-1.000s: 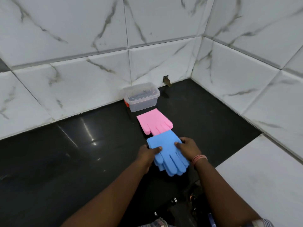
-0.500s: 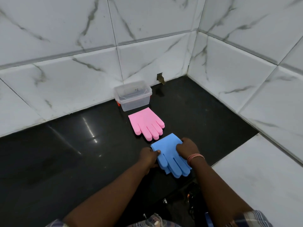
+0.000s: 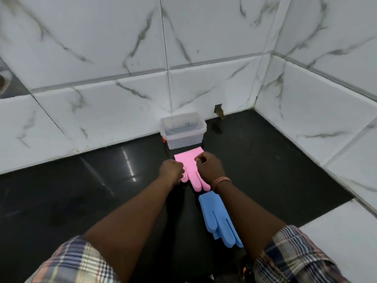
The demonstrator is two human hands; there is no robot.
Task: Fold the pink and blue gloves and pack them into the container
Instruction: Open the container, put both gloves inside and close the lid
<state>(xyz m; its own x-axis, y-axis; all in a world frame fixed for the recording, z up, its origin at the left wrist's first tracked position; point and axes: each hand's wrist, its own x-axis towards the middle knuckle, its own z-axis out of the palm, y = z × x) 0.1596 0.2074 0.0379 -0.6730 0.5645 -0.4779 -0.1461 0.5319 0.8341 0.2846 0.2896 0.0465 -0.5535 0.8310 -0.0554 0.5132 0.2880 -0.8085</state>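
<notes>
The pink gloves (image 3: 190, 163) lie flat on the black counter, cuffs toward the clear plastic container (image 3: 183, 130) that stands open against the back wall. My left hand (image 3: 171, 169) grips the pink gloves at their left edge, and my right hand (image 3: 210, 166) grips them at the right edge. The blue gloves (image 3: 219, 218) lie flat nearer to me, fingers pointing toward me, partly hidden under my right forearm. Neither hand touches the blue gloves.
White marble-tiled walls meet in a corner at the back right. The black counter (image 3: 81, 190) stretches left. A white ledge (image 3: 346, 242) sits at the front right. A small dark hole (image 3: 218, 111) is in the wall beside the container.
Both hands have let go of the blue gloves and moved forward onto the pink gloves. The blue gloves now lie nearer to me, and my view has shifted.
</notes>
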